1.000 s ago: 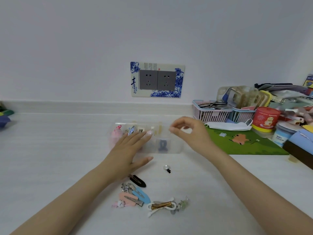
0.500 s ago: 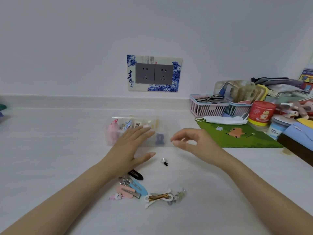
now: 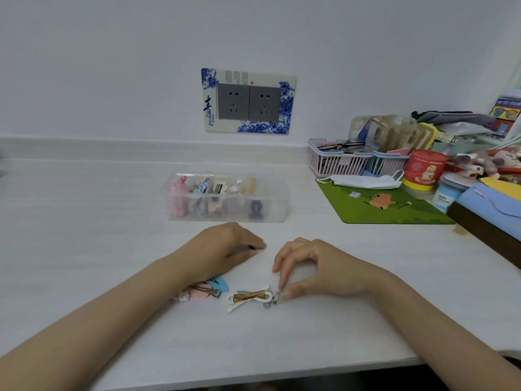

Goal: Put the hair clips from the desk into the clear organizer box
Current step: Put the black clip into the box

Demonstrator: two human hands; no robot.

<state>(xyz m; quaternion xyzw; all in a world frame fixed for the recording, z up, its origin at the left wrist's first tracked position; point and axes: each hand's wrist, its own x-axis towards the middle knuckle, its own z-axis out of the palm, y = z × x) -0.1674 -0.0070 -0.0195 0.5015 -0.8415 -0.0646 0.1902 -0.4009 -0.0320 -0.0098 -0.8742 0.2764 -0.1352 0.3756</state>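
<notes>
On desk near my clear organizer box: left hand curled over dark clip, right hand pinching small clip beside white bow clip, both ready for transfer

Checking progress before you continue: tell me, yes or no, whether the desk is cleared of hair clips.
No: a white bow clip and pink clip lie on the desk.

1. A large blue Chinese character, 青, stands on the left side of the blue-and-white decorative socket surround on the wall, with smaller characters beside it too small to read.
2. Print on the red canister and the white-and-blue jar is blurred, unreadable.
</notes>
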